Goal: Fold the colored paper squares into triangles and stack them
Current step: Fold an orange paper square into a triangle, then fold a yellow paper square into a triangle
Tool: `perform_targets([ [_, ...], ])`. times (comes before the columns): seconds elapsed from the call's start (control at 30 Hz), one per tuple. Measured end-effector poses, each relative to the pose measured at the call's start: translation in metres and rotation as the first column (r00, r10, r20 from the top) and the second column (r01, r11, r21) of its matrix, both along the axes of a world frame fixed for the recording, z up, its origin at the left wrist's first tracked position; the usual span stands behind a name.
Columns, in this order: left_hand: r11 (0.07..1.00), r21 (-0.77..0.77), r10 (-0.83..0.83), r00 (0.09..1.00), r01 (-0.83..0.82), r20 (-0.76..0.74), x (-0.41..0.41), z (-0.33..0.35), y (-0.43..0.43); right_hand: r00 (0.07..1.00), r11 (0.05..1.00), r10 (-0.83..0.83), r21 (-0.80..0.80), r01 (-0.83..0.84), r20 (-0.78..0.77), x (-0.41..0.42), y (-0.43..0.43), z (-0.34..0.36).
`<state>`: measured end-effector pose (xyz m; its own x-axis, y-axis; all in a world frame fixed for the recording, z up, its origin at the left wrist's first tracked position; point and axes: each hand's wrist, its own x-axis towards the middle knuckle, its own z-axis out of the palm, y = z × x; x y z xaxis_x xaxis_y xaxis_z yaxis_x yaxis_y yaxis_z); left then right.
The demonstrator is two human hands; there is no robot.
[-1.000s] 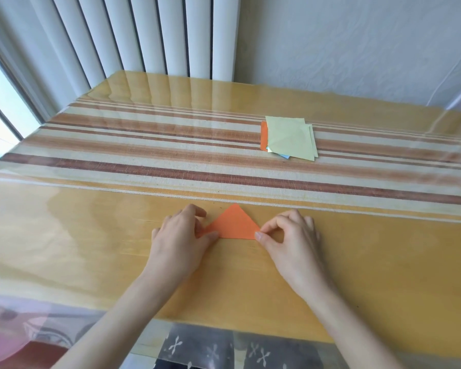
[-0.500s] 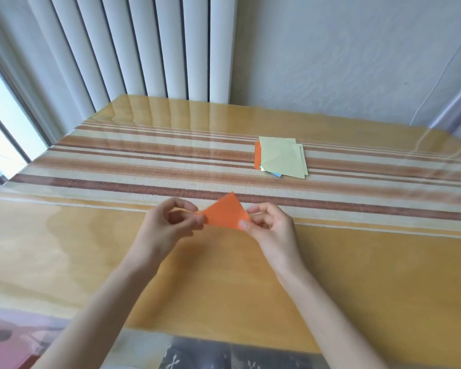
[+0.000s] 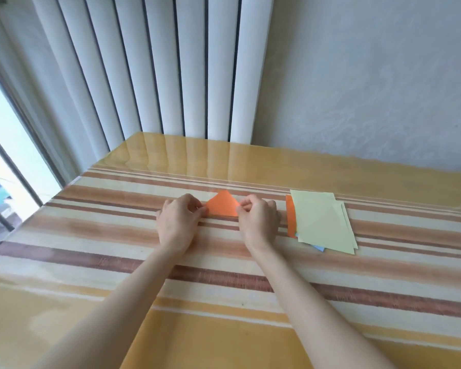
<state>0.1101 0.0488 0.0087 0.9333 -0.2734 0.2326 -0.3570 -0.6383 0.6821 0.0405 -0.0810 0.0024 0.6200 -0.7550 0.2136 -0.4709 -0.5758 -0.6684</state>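
An orange paper folded into a triangle [image 3: 222, 205] is held over the striped middle of the table, its point facing away from me. My left hand [image 3: 178, 222] pinches its left corner and my right hand [image 3: 258, 222] pinches its right corner. Just to the right lies a pile of unfolded paper squares [image 3: 322, 221]: pale yellow-green sheets on top, an orange sheet showing at the left edge, a blue corner peeking out at the front.
The table [image 3: 224, 336] has a glossy clear cover over a yellow cloth with brown and cream stripes. White vertical blinds [image 3: 155, 65] and a wall stand behind its far edge. A window [image 3: 0, 161] is at the left.
Both hands lifted the orange triangle off the near yellow part of the table and carried it away from me to the striped band, beside the paper pile.
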Motion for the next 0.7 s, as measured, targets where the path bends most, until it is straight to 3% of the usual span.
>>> perform_targets([
  [0.2, 0.984, 0.158, 0.064, 0.994, -0.077, 0.085, -0.003, -0.006, -0.005, 0.993, 0.977, -0.023, -0.215, -0.002, -0.114, -0.006, 0.000, 0.002],
  [0.27, 0.966, 0.255, -0.106, 0.973, 0.052, 0.204, -0.005, -0.006, -0.003, 0.987, 0.935, 0.101, -0.326, -0.138, -0.128, -0.009, 0.004, 0.005],
  [0.37, 0.865, 0.429, -0.372, 0.906, 0.260, 0.201, -0.013, -0.008, 0.004, 0.875, 0.796, 0.393, -0.371, -0.478, -0.283, -0.015, 0.011, 0.007],
  [0.57, 0.809, 0.562, -0.309, 0.939, 0.175, 0.153, -0.020, -0.010, 0.011, 0.851, 0.780, 0.259, -0.420, -0.463, -0.457, -0.041, 0.006, 0.012],
  [0.7, 0.874, 0.484, -0.172, 0.964, 0.053, 0.204, -0.026, -0.012, 0.020, 0.892, 0.786, 0.281, -0.448, -0.426, -0.355, -0.066, 0.001, 0.017],
])
